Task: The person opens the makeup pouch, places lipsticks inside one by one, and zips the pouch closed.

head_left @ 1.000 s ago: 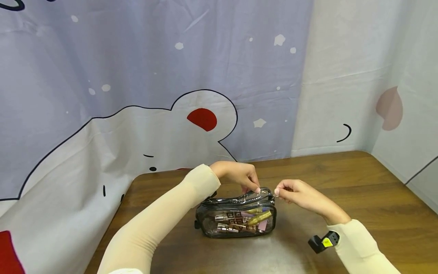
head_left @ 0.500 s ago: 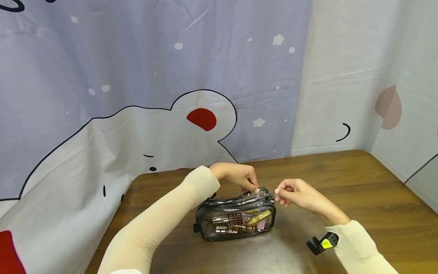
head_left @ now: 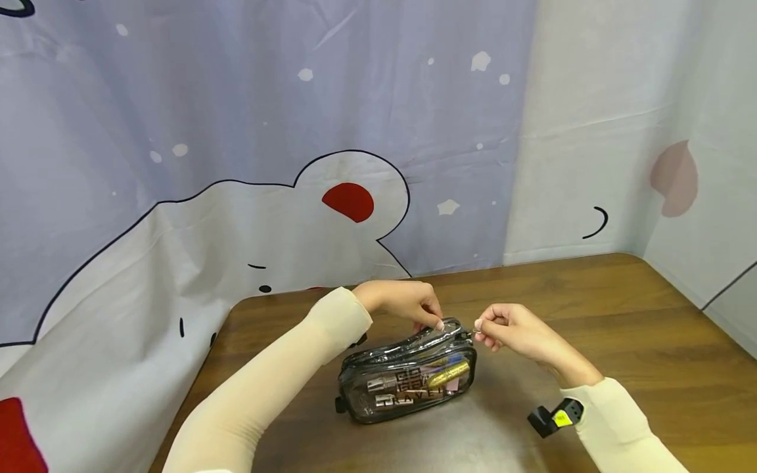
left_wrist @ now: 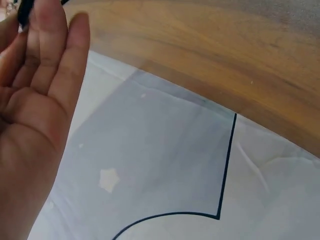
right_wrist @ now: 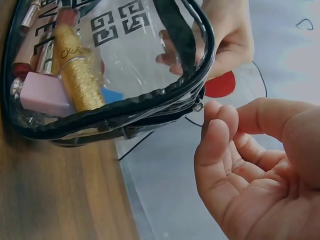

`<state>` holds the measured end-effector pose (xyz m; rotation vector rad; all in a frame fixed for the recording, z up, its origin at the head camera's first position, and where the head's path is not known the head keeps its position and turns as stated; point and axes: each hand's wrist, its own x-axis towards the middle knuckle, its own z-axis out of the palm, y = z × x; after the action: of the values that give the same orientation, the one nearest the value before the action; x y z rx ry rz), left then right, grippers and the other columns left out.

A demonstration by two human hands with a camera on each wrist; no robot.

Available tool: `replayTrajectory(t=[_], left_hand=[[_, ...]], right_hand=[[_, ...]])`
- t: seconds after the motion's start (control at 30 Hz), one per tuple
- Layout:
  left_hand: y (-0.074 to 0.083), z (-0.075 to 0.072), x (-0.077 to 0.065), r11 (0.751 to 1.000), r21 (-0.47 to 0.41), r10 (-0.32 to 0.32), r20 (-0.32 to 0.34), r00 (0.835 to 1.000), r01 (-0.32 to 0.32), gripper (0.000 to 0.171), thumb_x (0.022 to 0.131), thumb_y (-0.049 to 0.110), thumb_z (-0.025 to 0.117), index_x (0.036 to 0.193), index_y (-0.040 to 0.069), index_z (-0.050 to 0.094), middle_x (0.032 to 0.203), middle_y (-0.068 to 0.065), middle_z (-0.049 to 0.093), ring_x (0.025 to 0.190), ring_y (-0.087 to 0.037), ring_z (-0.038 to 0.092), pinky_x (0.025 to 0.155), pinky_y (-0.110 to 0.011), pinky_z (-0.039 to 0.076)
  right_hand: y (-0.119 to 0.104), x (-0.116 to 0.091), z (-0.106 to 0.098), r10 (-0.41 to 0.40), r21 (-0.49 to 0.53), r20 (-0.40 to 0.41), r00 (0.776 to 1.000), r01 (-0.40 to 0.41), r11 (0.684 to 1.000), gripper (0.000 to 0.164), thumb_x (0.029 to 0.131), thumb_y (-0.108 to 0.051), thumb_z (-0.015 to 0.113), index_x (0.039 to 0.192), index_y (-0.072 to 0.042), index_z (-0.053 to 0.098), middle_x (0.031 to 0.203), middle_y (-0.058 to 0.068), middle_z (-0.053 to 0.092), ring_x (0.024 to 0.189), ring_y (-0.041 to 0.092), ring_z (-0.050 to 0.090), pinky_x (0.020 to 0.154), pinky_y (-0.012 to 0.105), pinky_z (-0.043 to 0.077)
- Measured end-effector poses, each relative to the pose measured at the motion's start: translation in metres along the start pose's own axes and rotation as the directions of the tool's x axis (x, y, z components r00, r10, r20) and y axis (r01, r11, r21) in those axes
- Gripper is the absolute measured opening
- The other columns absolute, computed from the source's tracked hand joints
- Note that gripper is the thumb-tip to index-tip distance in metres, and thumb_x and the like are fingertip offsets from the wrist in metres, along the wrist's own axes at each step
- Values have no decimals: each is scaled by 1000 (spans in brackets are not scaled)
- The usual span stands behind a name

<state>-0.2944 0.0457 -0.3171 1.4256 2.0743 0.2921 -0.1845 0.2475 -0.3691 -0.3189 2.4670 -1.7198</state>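
Note:
A clear cosmetic pouch (head_left: pixel 408 376) with black edging stands on the table, dark lettering on its front. Through its plastic I see a glittery gold tube (right_wrist: pixel 80 75), a pink block-shaped item (right_wrist: pixel 46 93) and several lipstick-like tubes. My left hand (head_left: pixel 405 303) pinches the pouch's upper rear edge near the right end. In the left wrist view that hand (left_wrist: pixel 37 100) holds a bit of black edging at the frame's corner. With thumb and forefinger, my right hand (head_left: pixel 514 332) pinches the small metal zipper pull (right_wrist: pixel 199 106) at the pouch's right end.
The wooden table (head_left: pixel 568 295) reaches back to a printed curtain (head_left: pixel 266 230) that hangs behind it and along its sides. A black wrist device (head_left: pixel 556 417) sits at my right sleeve.
The pouch has turned a little, its left end coming nearer to me and its right end slightly farther. Both hands keep nearly the same places.

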Motion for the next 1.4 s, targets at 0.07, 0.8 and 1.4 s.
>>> replayTrajectory(t=[0.07,0.8,1.4], left_hand=[[3,3,-5,999,30,-17,-36,999,18,19,90,25,56,98,10,65,70,1,62,58,-11,58,63,-21,48],[27,37,-26,965,115,-216,-166,962,236,66,79,63,52,134,53,19,54,8,27,47,-8,23,54,-25,35],[16,40,-28,974,53,-204,-199,958,218,67,76,65,53,133,54,22,52,8,24,46,-7,22,49,-24,29]], right_hand=[[2,0,0,20,17,-4,1000,-20,1000,20,90,-10,53,89,9,55,74,8,62,63,11,56,59,29,51],[10,-4,-12,-11,-37,77,997,13,999,23,90,-12,51,92,11,58,74,6,59,62,8,53,58,27,50],[-17,7,7,-58,-256,56,997,71,964,25,89,-23,56,74,-4,59,59,-3,48,48,5,39,43,19,31]])
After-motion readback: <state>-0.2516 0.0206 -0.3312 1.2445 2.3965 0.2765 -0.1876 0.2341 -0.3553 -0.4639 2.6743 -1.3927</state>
